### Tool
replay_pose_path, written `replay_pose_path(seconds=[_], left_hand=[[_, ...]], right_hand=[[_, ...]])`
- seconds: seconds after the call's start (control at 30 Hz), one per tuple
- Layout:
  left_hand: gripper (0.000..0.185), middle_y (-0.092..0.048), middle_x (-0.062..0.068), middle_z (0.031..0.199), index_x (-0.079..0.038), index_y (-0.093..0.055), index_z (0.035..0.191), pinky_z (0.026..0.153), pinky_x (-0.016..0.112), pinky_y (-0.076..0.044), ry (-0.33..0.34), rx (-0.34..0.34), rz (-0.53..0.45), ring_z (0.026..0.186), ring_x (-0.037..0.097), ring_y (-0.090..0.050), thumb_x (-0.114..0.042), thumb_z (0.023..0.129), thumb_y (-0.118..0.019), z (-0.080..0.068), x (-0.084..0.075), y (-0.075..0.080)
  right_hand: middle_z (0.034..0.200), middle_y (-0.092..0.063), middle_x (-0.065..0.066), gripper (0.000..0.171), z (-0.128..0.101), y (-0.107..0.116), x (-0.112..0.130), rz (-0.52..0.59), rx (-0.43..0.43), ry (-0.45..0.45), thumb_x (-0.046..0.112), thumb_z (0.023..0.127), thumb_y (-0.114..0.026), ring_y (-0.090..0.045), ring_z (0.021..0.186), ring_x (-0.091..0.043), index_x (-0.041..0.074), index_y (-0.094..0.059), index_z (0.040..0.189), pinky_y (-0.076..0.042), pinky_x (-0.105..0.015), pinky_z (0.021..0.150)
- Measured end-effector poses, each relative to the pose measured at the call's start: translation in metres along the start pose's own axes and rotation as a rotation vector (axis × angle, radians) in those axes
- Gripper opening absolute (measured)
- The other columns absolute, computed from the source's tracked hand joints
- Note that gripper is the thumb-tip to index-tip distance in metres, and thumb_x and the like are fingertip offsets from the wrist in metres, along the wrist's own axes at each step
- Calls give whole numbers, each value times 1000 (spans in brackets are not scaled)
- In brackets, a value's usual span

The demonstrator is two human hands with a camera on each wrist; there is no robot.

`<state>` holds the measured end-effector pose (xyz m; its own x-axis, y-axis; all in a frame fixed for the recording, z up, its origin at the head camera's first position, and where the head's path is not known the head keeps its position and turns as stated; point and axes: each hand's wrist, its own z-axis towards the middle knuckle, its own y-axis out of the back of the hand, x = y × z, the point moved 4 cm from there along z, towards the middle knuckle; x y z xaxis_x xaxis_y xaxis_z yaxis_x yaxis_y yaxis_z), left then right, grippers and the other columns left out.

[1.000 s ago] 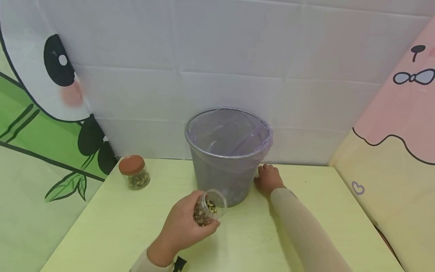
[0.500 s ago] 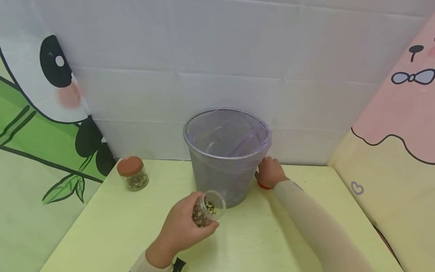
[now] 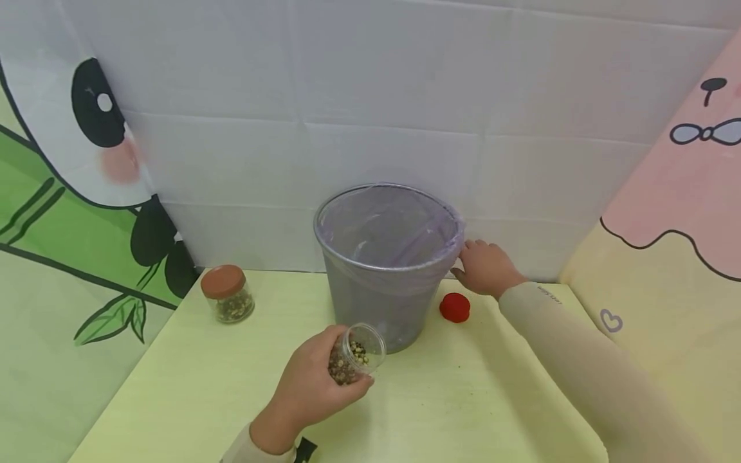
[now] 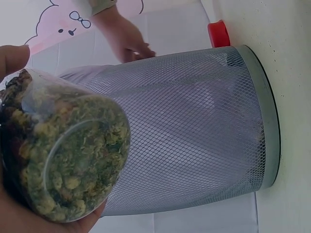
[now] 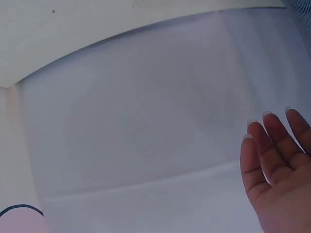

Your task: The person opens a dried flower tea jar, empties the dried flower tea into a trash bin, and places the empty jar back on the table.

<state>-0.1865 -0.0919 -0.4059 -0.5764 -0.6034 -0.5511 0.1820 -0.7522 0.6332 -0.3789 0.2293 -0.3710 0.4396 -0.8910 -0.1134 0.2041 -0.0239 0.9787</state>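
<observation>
My left hand (image 3: pixel 315 379) grips an open clear jar (image 3: pixel 354 354) of dried flowers and seeds, fingers curled round its body and thumb along the side, the mouth tipped toward the wire-mesh wastebasket (image 3: pixel 386 283). The jar hangs just above the counter (image 3: pixel 202 386), close in front of the basket's lower wall and not touching it, as far as I can tell; from the left wrist view its bottom fills the near corner (image 4: pixel 63 155) with the mesh (image 4: pixel 194 131) just behind. The basket stands upright near the middle back of the counter, lined with a pale purple bag (image 3: pixel 399 225) folded over the rim. My right hand (image 3: pixel 485 267) is up beside the basket's right rim, fingers straight and relaxed, gripping nothing; in the right wrist view the open palm (image 5: pixel 279 174) faces the white backdrop. Whether the fingertips touch the bag's edge I cannot tell. A red lid (image 3: pixel 454 307) lies flat on the counter just right of the basket's base, below that hand. A second jar with a brown lid (image 3: pixel 228 293) stands at the counter's back left, well apart from the basket.
</observation>
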Motion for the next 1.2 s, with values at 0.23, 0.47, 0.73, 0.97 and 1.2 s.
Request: replay_pose_path(seconds=[0.23,0.47,0.73,0.97,1.2], left_hand=[[66,-64,-18,103,-19,-63,124,77,33,-57,7,6,10,90,3,-62,-39,69,-93,0,0,-1],[65,-64,-18,103,-19,-63,124,78,33,-58,15,8,2,91,3,-62,-38,69,-93,0,-1,-1],[65,-64,-18,102,-19,-63,124,78,33,-57,6,0,6,90,3,-62,-38,69,-92,0,0,-1],[65,-64,-18,103,-19,-62,123,79,32,-57,0,-1,14,91,2,-62,-38,69,-92,0,1,-2],[65,-64,-19,102,-19,-62,123,78,32,-57,8,-3,12,89,2,-62,-38,69,-92,-1,1,-3]], right_hand=[[100,-63,-15,29,0,42,-15,42,-5,-59,26,99,-63,-62,94,-39,-1,-61,107,-53,-56,82],[117,-63,-22,33,6,67,-20,336,32,-187,18,105,-40,-60,105,-39,-5,-58,120,-49,-56,92],[120,-58,-24,49,14,80,-24,815,14,-433,34,112,-30,-61,101,-37,-4,-51,135,-53,-47,89],[108,-56,-17,56,24,79,-14,965,39,-479,43,111,-37,-61,90,-28,-4,-49,137,-55,-42,86],[114,-53,-12,62,34,76,-3,1024,71,-582,53,106,-40,-57,87,-19,-1,-52,134,-54,-31,77]])
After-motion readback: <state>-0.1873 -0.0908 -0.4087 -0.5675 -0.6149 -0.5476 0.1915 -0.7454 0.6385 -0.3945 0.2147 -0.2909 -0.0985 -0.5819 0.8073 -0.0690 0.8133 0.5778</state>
